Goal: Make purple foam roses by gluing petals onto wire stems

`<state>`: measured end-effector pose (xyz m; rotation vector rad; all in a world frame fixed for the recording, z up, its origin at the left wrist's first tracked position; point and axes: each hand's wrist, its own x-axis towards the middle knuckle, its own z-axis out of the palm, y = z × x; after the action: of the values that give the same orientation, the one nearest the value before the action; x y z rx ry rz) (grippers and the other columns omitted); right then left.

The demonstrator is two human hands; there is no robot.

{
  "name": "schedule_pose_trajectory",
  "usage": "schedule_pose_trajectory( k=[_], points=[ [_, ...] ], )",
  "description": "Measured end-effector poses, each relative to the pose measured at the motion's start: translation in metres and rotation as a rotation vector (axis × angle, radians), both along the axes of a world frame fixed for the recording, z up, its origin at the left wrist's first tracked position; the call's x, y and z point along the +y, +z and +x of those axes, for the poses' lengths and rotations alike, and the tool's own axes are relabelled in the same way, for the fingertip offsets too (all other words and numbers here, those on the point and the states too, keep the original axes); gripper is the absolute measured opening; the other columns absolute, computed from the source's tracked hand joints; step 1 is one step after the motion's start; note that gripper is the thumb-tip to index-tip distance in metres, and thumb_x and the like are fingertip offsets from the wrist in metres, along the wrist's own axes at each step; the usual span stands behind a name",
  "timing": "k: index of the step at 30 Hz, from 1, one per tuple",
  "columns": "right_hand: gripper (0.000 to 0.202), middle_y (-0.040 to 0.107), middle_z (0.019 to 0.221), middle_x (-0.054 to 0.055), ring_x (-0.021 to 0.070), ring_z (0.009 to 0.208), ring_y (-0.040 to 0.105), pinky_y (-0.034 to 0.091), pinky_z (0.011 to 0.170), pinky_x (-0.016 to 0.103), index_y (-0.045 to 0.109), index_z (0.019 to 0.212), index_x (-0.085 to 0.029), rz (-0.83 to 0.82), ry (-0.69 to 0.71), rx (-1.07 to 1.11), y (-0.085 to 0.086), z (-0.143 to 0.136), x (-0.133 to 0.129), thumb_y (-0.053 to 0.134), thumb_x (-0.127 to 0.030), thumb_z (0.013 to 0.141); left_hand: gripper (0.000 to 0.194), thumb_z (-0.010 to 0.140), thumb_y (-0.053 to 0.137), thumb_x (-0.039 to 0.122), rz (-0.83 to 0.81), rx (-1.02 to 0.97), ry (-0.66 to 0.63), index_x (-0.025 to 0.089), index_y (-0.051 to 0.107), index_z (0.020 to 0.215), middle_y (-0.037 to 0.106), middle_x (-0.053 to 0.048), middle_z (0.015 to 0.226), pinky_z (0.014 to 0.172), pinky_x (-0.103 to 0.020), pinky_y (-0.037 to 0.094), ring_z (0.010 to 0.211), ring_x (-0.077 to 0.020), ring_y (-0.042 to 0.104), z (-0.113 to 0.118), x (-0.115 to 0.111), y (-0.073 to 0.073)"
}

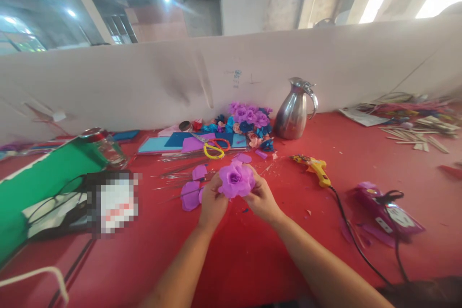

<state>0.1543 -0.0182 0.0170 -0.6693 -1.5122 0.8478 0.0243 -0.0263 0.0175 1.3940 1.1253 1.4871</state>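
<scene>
Red covers the tabletop (231,264) in the head view, running back to a pale, scuffed partition (144,82) with small handwritten marks. Above its top edge rise a concrete pillar (241,2), beams and several lit lamps, with bright windows at the upper right. Near the middle of the table, the left hand (213,199) and the right hand (262,197) hold a purple flower (236,180) from either side, fingers bent in beneath its petals, their tips mostly hidden; the bloom faces the camera. Just left of it lie loose purple pieces (190,196) and thin wires (168,173). Beyond, scissors (215,148) rest across coloured sheets (155,144), and a heap of flowers (249,118) stands beside a metal jug (293,113), close to the partition. A green panel (46,185) bounds the left side, a glass jar (108,149) tilted near its far end. Red surface stretches between the forearms and towards the near edge. To the right, more of it separates the right hand from a yellow glue gun (316,168), whose black cord (355,240) curves towards the lower right past a purple device (386,211). Pale sticks (429,130) spread at the far right.
</scene>
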Motion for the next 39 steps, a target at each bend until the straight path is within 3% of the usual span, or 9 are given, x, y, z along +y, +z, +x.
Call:
schedule_pose_trajectory(
  k=[6,10,16,19,26,30,34,39],
  points=[
    [0.013,0.067,0.084,0.005,0.0205,0.083,0.059,0.049,0.081,0.036,0.068,0.081,-0.022,-0.059,-0.136,0.000,-0.007,-0.004,0.003,0.056,-0.026,0.080,0.016,0.069,0.069,0.021,0.030,-0.063,0.024,0.021,0.072,0.084,0.070,-0.004,0.092,0.085,-0.031,0.045,0.093,-0.0211,0.061,-0.001,0.005,0.005],
    [0.018,0.068,0.092,0.006,0.0208,0.086,0.059,0.048,0.082,0.035,0.067,0.086,-0.021,-0.126,-0.164,0.016,-0.008,-0.004,0.006,0.052,-0.021,0.077,0.023,0.067,0.070,0.022,-0.023,-0.128,-0.034,0.020,0.072,0.090,0.070,-0.006,0.095,0.084,-0.031,0.046,0.096,-0.0219,0.061,0.001,0.005,0.010],
    [0.016,0.066,0.082,0.005,0.0212,0.083,0.058,0.047,0.080,0.035,0.064,0.075,-0.020,-0.149,-0.206,-0.040,-0.011,-0.004,0.008,0.049,-0.016,0.072,0.034,0.060,0.074,0.020,-0.166,-0.278,-0.142,0.020,0.072,0.094,0.072,-0.005,0.095,0.079,-0.030,0.047,0.091,-0.0212,0.063,0.006,0.003,0.013],
    [0.013,0.065,0.078,0.004,0.0215,0.081,0.058,0.047,0.079,0.035,0.062,0.068,-0.020,-0.134,-0.190,-0.077,-0.008,-0.006,0.006,0.050,-0.016,0.072,0.031,0.058,0.075,0.020,-0.224,-0.313,-0.188,0.020,0.074,0.090,0.074,-0.004,0.087,0.075,-0.030,0.047,0.086,-0.0212,0.064,0.007,0.004,0.010],
    [0.015,0.066,0.072,0.001,0.0184,0.075,0.056,0.045,0.072,0.030,0.067,0.072,-0.021,-0.192,-0.104,-0.076,0.000,-0.006,0.003,0.055,-0.025,0.078,0.021,0.051,0.080,0.016,-0.309,-0.524,-0.128,0.020,0.073,0.070,0.073,0.000,0.072,0.065,-0.026,0.046,0.066,-0.0142,0.062,0.007,0.007,0.008],
    [0.025,0.062,0.064,0.001,0.0143,0.065,0.053,0.041,0.064,0.025,0.067,0.067,-0.017,-0.266,-0.062,-0.087,0.005,-0.006,0.001,0.056,-0.035,0.082,0.019,0.053,0.081,0.017,-0.339,-0.619,-0.138,0.019,0.074,0.071,0.073,-0.002,0.073,0.071,-0.025,0.047,0.072,-0.0143,0.064,0.005,0.010,0.010],
    [0.031,0.063,0.066,0.001,0.0128,0.062,0.053,0.041,0.060,0.023,0.070,0.078,-0.016,-0.391,0.045,0.071,0.004,-0.008,0.000,0.056,-0.043,0.082,0.016,0.056,0.082,0.018,-0.373,-0.637,-0.206,0.019,0.075,0.070,0.074,-0.003,0.077,0.072,-0.026,0.048,0.074,-0.0145,0.064,0.005,0.010,0.011],
    [0.029,0.061,0.064,0.000,0.0130,0.060,0.053,0.043,0.058,0.024,0.068,0.076,-0.017,-0.470,0.080,0.200,0.001,-0.009,0.003,0.060,-0.044,0.078,0.018,0.061,0.081,0.020,-0.479,-0.566,-0.272,0.015,0.076,0.077,0.071,-0.003,0.072,0.065,-0.022,0.046,0.066,-0.0106,0.060,0.006,0.010,0.006]
  ],
)
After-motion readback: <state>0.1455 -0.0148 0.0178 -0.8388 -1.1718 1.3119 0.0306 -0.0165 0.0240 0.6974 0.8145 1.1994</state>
